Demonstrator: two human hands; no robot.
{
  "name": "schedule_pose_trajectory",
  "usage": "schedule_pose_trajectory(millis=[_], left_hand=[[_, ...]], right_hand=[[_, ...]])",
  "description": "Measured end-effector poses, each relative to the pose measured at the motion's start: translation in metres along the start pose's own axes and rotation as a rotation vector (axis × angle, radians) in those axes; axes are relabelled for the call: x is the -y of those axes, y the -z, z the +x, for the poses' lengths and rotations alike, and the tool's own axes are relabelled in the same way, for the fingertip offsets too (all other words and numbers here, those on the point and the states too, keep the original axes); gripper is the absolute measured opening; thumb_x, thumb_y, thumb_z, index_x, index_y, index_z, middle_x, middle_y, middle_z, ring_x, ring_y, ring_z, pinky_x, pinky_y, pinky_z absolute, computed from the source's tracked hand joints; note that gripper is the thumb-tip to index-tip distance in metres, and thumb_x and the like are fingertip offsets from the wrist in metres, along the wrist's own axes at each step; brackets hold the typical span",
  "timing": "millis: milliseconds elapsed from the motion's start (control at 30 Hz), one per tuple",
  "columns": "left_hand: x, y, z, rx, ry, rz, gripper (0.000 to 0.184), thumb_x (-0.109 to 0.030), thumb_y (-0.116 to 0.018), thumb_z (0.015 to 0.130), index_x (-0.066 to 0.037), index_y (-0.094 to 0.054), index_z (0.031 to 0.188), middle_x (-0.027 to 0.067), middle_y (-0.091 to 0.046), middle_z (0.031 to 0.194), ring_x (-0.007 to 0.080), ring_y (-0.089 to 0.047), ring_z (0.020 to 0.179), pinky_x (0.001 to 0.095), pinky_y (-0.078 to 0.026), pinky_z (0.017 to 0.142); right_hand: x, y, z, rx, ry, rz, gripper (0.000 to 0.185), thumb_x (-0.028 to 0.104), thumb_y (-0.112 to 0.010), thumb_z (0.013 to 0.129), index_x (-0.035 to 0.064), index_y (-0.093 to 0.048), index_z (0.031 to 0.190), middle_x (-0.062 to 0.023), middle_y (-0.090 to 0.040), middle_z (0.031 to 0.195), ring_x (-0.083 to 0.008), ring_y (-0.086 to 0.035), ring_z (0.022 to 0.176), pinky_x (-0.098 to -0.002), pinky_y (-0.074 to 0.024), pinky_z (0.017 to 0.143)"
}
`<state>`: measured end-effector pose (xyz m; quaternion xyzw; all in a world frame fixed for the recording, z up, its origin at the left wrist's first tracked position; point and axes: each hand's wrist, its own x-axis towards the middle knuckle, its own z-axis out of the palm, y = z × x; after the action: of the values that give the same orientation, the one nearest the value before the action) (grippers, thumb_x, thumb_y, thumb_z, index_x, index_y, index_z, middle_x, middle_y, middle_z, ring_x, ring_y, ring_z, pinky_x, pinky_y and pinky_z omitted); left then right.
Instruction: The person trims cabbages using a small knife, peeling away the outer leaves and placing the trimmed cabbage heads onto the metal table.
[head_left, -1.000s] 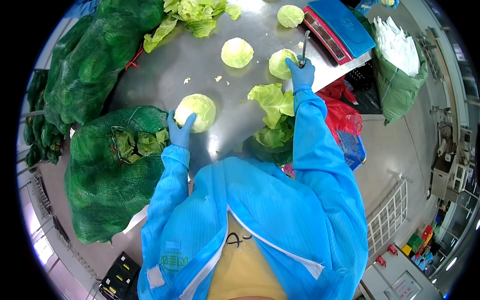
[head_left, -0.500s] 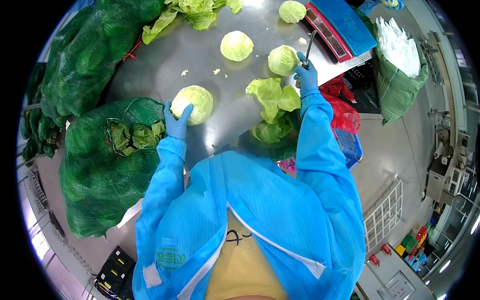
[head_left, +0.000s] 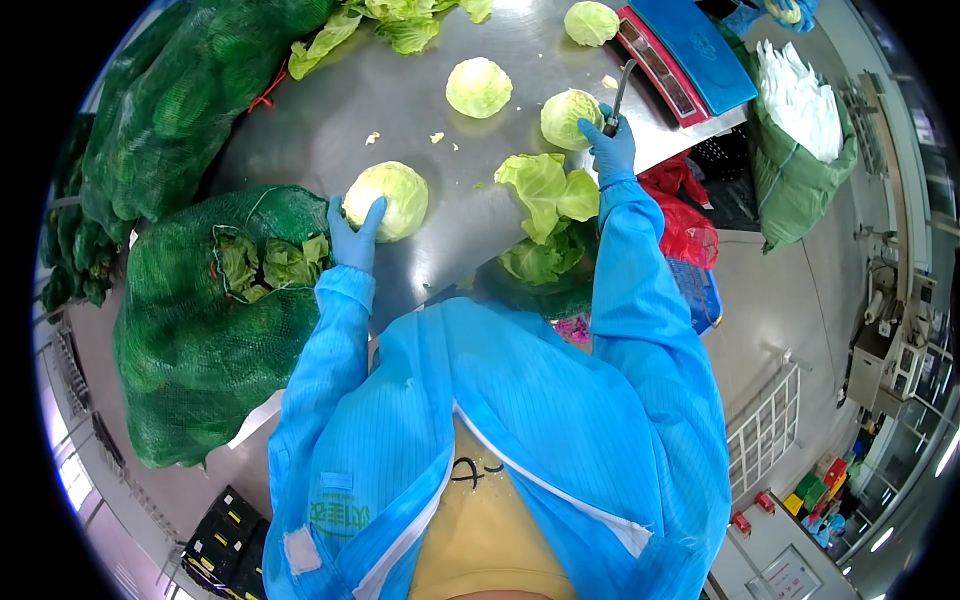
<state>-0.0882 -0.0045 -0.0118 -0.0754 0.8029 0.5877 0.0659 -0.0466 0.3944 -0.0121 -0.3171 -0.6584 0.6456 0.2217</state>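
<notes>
My left hand [head_left: 355, 235], in a blue glove, grips the near left side of a pale green cabbage [head_left: 390, 200], thumb and fingers spread around it. The hand partly hides that side. My right hand [head_left: 611, 148], also gloved, is closed on the dark handle of a knife [head_left: 619, 97] with a narrow, curved blade pointing up and away. Its thumb touches the right side of another cabbage [head_left: 570, 118]. Loose outer leaves [head_left: 545, 195] lie on the steel table [head_left: 300, 135] between my arms. One more cabbage [head_left: 479, 88] rests farther back.
Green mesh sacks [head_left: 215, 350] crowd the left, one open with leaves showing. A fourth head of cabbage [head_left: 591, 23] stands beside a blue and red scale [head_left: 695, 50]. Leaves [head_left: 405, 30] lie at the far edge. Right of the table are a red bag [head_left: 685, 225] and a green sack [head_left: 805, 170].
My right hand has shifted slightly, its thumb now reaching onto the cabbage beside the knife. My left hand stays at its cabbage. The whole view has shifted a little.
</notes>
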Motion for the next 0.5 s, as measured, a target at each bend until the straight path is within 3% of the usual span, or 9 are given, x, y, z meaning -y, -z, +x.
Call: schedule_pose_trajectory(millis=[33,167,233,267,333,500], left_hand=[[-0.001,-0.001,0.0,0.0,0.0,0.001,0.096,-0.037,-0.078,0.068,0.008,-0.024,0.134,0.0222,-0.038,0.131,0.0287,-0.041,0.12,0.0351,-0.034,0.101],[-0.005,0.0,0.0,0.02,-0.027,-0.04,0.095,-0.033,-0.078,0.07,0.008,-0.022,0.135,0.0226,-0.035,0.133,0.0287,-0.041,0.12,0.0348,-0.036,0.099],[-0.005,0.0,-0.002,0.056,-0.026,-0.077,0.096,-0.031,-0.078,0.07,0.008,-0.021,0.136,0.0228,-0.034,0.134,0.0286,-0.041,0.12,0.0346,-0.038,0.097],[-0.003,0.0,-0.003,0.026,0.011,-0.079,0.096,-0.03,-0.078,0.07,0.009,-0.019,0.136,0.0225,-0.035,0.134,0.0283,-0.042,0.12,0.0337,-0.041,0.095],[-0.003,0.001,-0.005,-0.001,0.049,-0.078,0.097,-0.028,-0.078,0.071,0.009,-0.017,0.136,0.0222,-0.035,0.133,0.028,-0.043,0.119,0.0328,-0.043,0.093],[-0.014,0.003,-0.008,0.002,0.066,-0.089,0.099,-0.026,-0.078,0.071,0.008,-0.013,0.137,0.021,-0.037,0.131,0.0272,-0.045,0.117,0.0311,-0.045,0.091]], right_hand=[[-0.005,0.0,0.003,-0.011,0.074,-0.049,0.045,0.0,-0.067,0.067,0.0031,-0.058,0.111,0.0001,-0.053,0.071,-0.0084,-0.048,0.052,-0.0214,-0.04,0.048],[0.001,0.004,0.0,0.075,0.039,0.077,0.047,0.002,-0.059,0.07,0.0065,-0.055,0.117,0.0012,-0.049,0.068,-0.0073,-0.043,0.046,-0.0194,-0.0349,0.041],[0.012,0.007,-0.007,0.06,-0.12,0.114,0.049,0.001,-0.055,0.07,0.0097,-0.055,0.118,0.0011,-0.048,0.066,-0.0064,-0.04,0.043,-0.0197,-0.031,0.035],[0.012,0.009,-0.006,0.06,-0.121,0.113,0.049,0.001,-0.055,0.07,0.0097,-0.055,0.118,0.0011,-0.048,0.066,-0.0064,-0.04,0.043,-0.0197,-0.031,0.035],[0.013,0.013,-0.006,0.089,-0.227,0.233,0.044,-0.001,-0.056,0.069,0.0054,-0.057,0.113,-0.0012,-0.053,0.07,-0.0092,-0.047,0.05,-0.0219,-0.0407,0.047],[0.009,0.012,-0.005,0.097,-0.22,0.274,0.043,0.006,-0.065,0.071,0.0046,-0.056,0.113,-0.0007,-0.053,0.071,-0.0088,-0.046,0.051,-0.0207,-0.0391,0.046]])
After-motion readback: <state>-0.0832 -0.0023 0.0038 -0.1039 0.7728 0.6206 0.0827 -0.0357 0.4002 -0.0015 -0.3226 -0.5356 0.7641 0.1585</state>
